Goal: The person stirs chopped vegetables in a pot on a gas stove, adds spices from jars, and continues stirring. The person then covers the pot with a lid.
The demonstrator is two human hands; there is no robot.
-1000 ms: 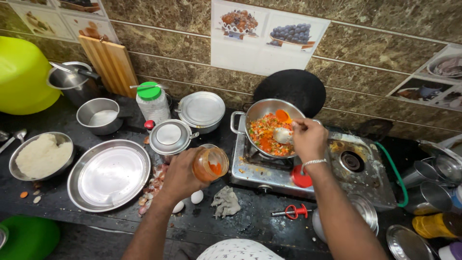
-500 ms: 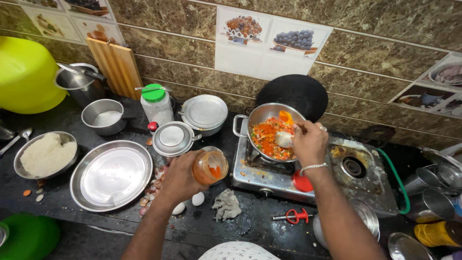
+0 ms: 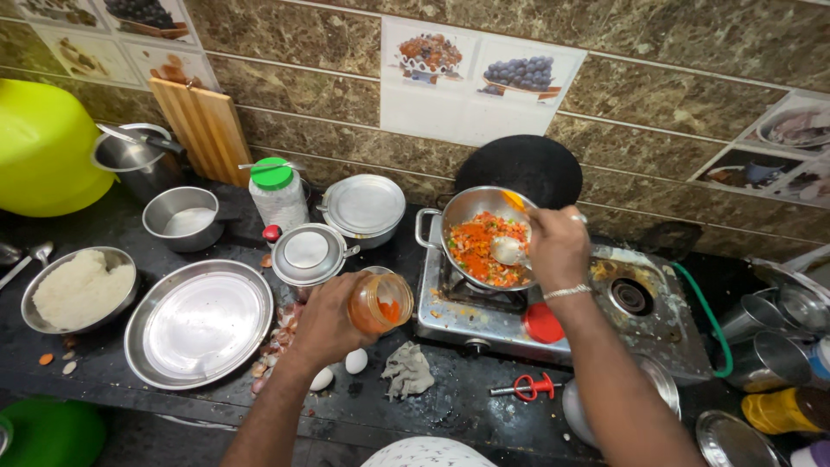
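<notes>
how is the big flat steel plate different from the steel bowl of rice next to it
The wide, shallow round steel plate lies bare, while the smaller, deeper steel bowl is heaped with white rice. The plate sits nearer the left hand, which holds an orange-stained glass jar; the bowl sits further out at the counter's left edge. Both are round, shiny steel resting on the dark counter.

A small open jar [image 3: 380,303] of orange-red powder tilts just left of the stove [image 3: 484,316], while a metal spoon [image 3: 506,251] rests in the pan's [image 3: 471,207] chopped vegetables.
</notes>
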